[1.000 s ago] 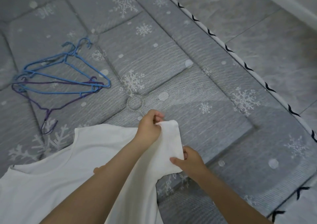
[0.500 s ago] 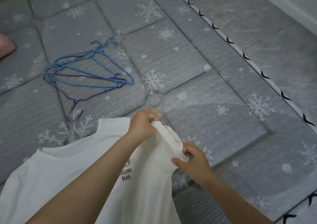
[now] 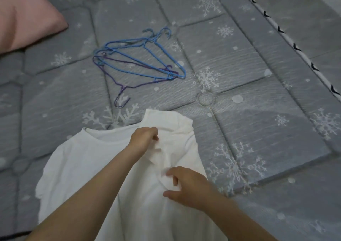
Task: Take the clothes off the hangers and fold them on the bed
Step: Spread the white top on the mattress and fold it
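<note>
White shirt (image 3: 88, 167), lower centre of frame, laid on bed (image 3: 258, 130); sleeve being folded inward. Fabric pinched by left hand (image 3: 144, 136) and right hand (image 3: 186, 183). Empty hangers (image 3: 140, 63) above. Next: smoothing, opposite side folded.

Both forearms are bare, no sleeves, rings or watch visible.

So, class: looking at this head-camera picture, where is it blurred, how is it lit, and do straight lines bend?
Head view: dim, flat light with no glare; the white shirt and both forearms are smeared by motion; the hangers stay fairly sharp; the mattress piping curves from wide-angle distortion.
</note>
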### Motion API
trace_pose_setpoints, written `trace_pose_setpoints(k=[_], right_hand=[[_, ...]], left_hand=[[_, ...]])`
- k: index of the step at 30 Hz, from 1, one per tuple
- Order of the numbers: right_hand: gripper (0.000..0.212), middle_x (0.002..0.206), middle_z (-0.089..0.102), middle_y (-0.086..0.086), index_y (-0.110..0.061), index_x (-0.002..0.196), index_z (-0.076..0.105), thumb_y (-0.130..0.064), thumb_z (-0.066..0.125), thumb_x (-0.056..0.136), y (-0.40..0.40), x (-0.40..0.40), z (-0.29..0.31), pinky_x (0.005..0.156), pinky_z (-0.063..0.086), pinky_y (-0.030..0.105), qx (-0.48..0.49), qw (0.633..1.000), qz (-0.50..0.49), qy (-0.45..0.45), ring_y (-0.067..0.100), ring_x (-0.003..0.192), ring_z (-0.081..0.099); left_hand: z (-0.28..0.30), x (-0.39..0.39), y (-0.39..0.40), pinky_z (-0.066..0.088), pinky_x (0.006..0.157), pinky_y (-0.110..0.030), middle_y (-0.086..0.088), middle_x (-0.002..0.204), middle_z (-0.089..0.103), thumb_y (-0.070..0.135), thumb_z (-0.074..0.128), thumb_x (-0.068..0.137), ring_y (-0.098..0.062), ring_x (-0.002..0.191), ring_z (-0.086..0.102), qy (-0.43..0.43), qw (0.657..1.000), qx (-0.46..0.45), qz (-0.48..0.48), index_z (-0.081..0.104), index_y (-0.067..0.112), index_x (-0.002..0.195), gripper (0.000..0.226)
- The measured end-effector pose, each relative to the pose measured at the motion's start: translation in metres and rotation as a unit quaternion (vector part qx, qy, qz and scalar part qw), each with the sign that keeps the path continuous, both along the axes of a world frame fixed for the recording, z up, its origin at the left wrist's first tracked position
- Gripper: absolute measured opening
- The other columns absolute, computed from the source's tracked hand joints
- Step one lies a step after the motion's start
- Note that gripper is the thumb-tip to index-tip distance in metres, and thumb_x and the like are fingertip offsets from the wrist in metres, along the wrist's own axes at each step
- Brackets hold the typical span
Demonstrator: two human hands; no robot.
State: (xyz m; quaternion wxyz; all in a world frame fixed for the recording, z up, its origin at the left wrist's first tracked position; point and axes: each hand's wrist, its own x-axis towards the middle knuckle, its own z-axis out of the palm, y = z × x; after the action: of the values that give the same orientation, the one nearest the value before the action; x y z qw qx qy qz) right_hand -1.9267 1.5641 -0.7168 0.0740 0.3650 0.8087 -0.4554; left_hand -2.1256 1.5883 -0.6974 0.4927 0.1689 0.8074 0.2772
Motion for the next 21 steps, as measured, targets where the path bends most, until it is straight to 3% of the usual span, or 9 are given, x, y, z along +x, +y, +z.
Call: trace_pose_setpoints(k=[2, 4, 7, 10, 13, 16, 19, 21], right_hand=[[0.040, 0.094, 0.053, -0.015, -0.032, 0.116, 0.054, -0.055, 0.058, 0.083, -0.008, -0.004, -0.008, 0.077, 0.036, 0.021, -0.007, 1.000, 0.021, -0.020, 0.006, 0.093, 0.052], [0.037, 0.091, 0.056, -0.014, -0.029, 0.109, 0.058, -0.056, 0.053, 0.084, -0.015, -0.004, -0.016, 0.075, 0.038, 0.020, 0.013, 1.000, 0.002, -0.012, 0.003, 0.085, 0.051], [0.033, 0.077, 0.049, -0.015, -0.027, 0.095, 0.058, -0.053, 0.044, 0.080, -0.015, 0.002, -0.025, 0.063, 0.037, 0.017, 0.100, 0.993, -0.049, 0.037, 0.003, 0.072, 0.047], [0.015, 0.079, 0.047, -0.012, -0.024, 0.086, 0.052, -0.038, 0.055, 0.081, 0.000, -0.001, -0.025, 0.064, 0.042, 0.026, 0.169, 0.970, -0.168, 0.039, 0.010, 0.075, 0.050], [0.022, 0.091, 0.048, -0.004, -0.019, 0.088, 0.047, -0.026, 0.067, 0.082, 0.023, -0.008, -0.024, 0.073, 0.037, 0.029, 0.125, 0.950, -0.286, 0.000, 0.014, 0.085, 0.046], [0.029, 0.098, 0.051, 0.000, -0.016, 0.096, 0.047, -0.029, 0.069, 0.081, 0.044, -0.012, -0.031, 0.076, 0.037, 0.028, 0.033, 0.932, -0.360, -0.028, 0.019, 0.091, 0.051], [0.033, 0.097, 0.055, -0.002, -0.015, 0.106, 0.052, -0.031, 0.068, 0.082, 0.053, -0.012, -0.038, 0.074, 0.040, 0.027, -0.048, 0.935, -0.346, -0.062, 0.018, 0.090, 0.056], [0.023, 0.093, 0.057, -0.003, -0.019, 0.097, 0.054, -0.031, 0.067, 0.082, 0.056, -0.013, -0.036, 0.070, 0.040, 0.027, -0.058, 0.939, -0.332, -0.062, 0.015, 0.086, 0.056]], left_hand=[[-0.013, -0.006, -0.010, 0.042, 0.071, -0.032, -0.005, 0.079, 0.064, 0.038, 0.062, 0.084, -0.022, 0.072, 0.053, 0.011, 0.999, -0.021, 0.031, 0.061, 0.011, 0.064, 0.033], [-0.027, -0.011, -0.023, 0.046, 0.075, -0.033, -0.005, 0.080, 0.063, 0.035, 0.067, 0.083, -0.022, 0.078, 0.056, 0.033, 0.999, -0.026, 0.029, 0.061, 0.012, 0.068, 0.028], [-0.037, -0.011, -0.035, 0.041, 0.076, -0.021, 0.007, 0.083, 0.059, 0.029, 0.079, 0.074, -0.012, 0.085, 0.055, 0.074, 0.996, -0.017, -0.044, 0.065, 0.016, 0.089, 0.025], [-0.039, -0.009, -0.037, 0.035, 0.074, -0.014, 0.008, 0.092, 0.060, 0.027, 0.078, 0.075, -0.007, 0.087, 0.053, 0.125, 0.980, -0.003, -0.155, 0.067, 0.017, 0.101, 0.030], [-0.041, -0.013, -0.035, 0.035, 0.071, -0.012, 0.001, 0.097, 0.066, 0.002, 0.063, 0.078, -0.008, 0.085, 0.053, 0.139, 0.974, -0.006, -0.181, 0.069, 0.014, 0.102, 0.027], [-0.041, -0.022, -0.036, 0.040, 0.074, -0.014, 0.001, 0.087, 0.065, -0.010, 0.048, 0.072, -0.011, 0.083, 0.056, 0.126, 0.979, -0.018, -0.157, 0.070, 0.015, 0.092, 0.039], [-0.041, -0.036, -0.040, 0.041, 0.077, -0.015, 0.000, 0.092, 0.063, -0.010, 0.044, 0.075, -0.011, 0.087, 0.057, 0.127, 0.971, -0.058, -0.196, 0.069, 0.013, 0.097, 0.040], [-0.039, -0.041, -0.038, 0.041, 0.081, -0.015, -0.002, 0.099, 0.064, -0.008, 0.043, 0.077, -0.013, 0.094, 0.059, 0.139, 0.964, -0.065, -0.216, 0.069, 0.013, 0.099, 0.040]])
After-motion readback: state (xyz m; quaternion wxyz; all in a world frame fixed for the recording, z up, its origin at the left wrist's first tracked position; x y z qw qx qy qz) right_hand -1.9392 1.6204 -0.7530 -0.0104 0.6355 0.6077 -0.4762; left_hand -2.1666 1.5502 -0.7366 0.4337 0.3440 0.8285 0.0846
